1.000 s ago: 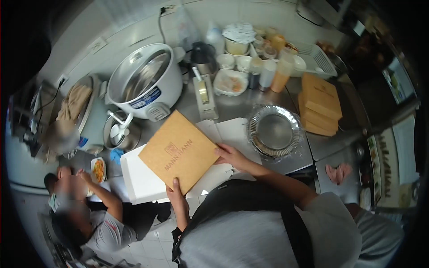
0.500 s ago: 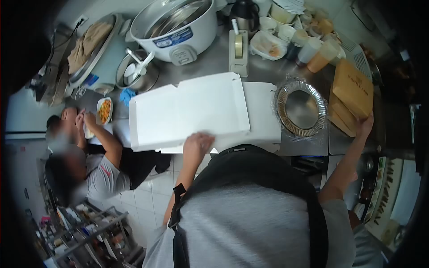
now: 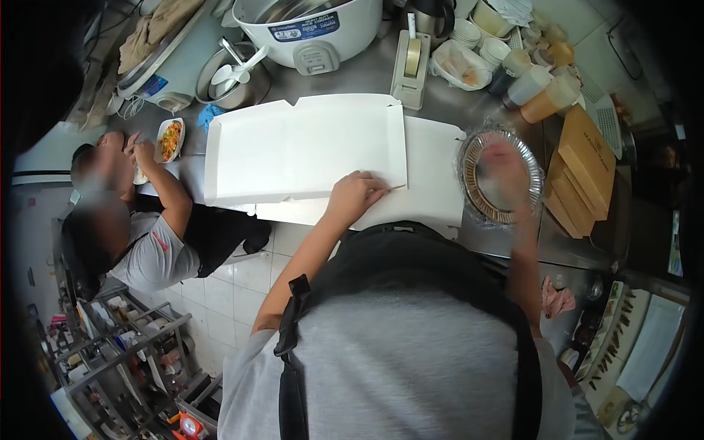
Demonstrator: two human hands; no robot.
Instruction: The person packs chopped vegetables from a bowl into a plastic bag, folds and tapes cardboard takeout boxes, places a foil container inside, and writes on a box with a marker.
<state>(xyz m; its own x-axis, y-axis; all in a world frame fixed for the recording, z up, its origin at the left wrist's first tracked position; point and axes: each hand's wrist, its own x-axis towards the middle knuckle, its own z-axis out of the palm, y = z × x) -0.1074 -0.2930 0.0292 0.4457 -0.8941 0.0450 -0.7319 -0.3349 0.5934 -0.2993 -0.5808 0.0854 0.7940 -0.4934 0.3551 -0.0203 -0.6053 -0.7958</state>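
Observation:
A flat white cardboard box [image 3: 301,150] lies opened out on the steel counter, over a second white cardboard sheet [image 3: 436,161]. My left hand [image 3: 356,194] is at its near right corner, fingers pinched on the edge flap. To the right, my right hand [image 3: 506,172] is smeared by motion above a round foil pan [image 3: 532,176] with clear plastic around it. Its fingers cannot be made out, nor whether it touches the pan. Further right, brown cardboard boxes [image 3: 587,165] lean together, apart from my hand.
A rice cooker [image 3: 315,33], a pot with white-handled utensils [image 3: 235,81] and a tape dispenser [image 3: 409,73] line the back. Sauce bottles [image 3: 528,88] stand at back right. A co-worker [image 3: 158,227] is at left, near a food tray [image 3: 171,139].
My right hand has let go of the brown boxes and moved left over the foil pan. My left hand has moved right, onto the white box's corner. The view has shifted slightly.

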